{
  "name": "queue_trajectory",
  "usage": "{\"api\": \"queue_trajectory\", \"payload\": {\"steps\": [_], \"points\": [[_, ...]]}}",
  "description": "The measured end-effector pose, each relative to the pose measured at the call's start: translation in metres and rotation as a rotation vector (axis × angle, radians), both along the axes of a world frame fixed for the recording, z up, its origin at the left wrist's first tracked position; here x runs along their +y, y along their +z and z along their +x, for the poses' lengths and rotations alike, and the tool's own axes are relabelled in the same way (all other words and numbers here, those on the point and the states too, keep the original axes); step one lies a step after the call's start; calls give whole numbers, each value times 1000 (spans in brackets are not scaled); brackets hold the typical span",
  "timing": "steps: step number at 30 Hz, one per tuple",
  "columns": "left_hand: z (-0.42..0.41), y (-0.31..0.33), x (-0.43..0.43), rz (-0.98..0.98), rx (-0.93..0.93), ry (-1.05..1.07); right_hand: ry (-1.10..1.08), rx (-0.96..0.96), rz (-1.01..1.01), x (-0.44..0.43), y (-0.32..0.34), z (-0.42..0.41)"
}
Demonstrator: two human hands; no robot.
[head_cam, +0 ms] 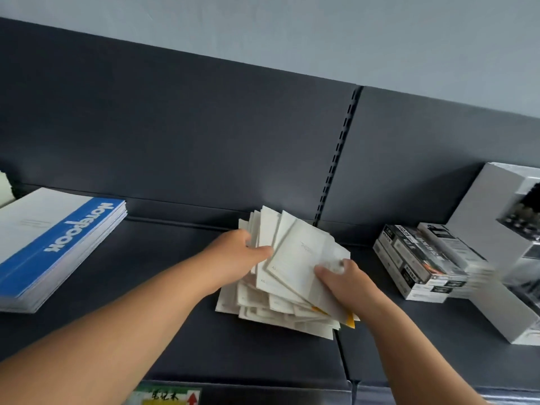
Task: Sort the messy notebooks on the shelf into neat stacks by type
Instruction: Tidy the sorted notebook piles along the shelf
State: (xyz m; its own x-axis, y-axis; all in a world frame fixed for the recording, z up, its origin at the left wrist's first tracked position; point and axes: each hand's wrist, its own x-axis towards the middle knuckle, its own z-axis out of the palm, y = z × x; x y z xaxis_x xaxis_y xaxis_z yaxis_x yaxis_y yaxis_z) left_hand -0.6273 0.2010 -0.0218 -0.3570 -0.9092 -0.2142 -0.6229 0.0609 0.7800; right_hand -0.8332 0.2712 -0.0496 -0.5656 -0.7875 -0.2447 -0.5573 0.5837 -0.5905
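1. A dark grey back panel [204, 127] rises behind everything, split by a slotted upright [336, 159] right of centre.
2. The dark grey shelf [175, 331] runs across the view and carries all the goods.
3. At the far left of the shelf lies a squared stack of large blue-and-white notebooks [52, 244], the top cover printed "Notebook", well apart from the rest.
4. At the far right stands a tall white box [482, 229], partly cut off by the frame edge.
5. In the middle of the shelf, just in front of the upright, sits a loose pile of cream notebooks [263, 305], fanned out at crooked angles with their corners sticking past one another.
6. Between that pile and the white box is a stack of small black-and-white boxes [418, 258].
7. The left hand [236, 255] grips the fan's left edge, thumb lying on top.
8. The right hand [342, 279] pinches the lower right corner of the topmost cream notebooks, thumb on the cover.
9. A printed label [166, 396] sits on the shelf's front lip.
10. A yellow cover edge [349, 318] peeks out under the pile's right side.
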Motion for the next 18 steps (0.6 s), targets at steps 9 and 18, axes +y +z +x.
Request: {"api": "queue_trajectory", "payload": {"steps": [9, 18], "points": [[-24, 12, 3, 102, 87, 187, 97, 47, -50, -6, -5, 3], [-46, 20, 0, 300, 227, 192, 155, 67, -48, -2, 3, 11]]}}
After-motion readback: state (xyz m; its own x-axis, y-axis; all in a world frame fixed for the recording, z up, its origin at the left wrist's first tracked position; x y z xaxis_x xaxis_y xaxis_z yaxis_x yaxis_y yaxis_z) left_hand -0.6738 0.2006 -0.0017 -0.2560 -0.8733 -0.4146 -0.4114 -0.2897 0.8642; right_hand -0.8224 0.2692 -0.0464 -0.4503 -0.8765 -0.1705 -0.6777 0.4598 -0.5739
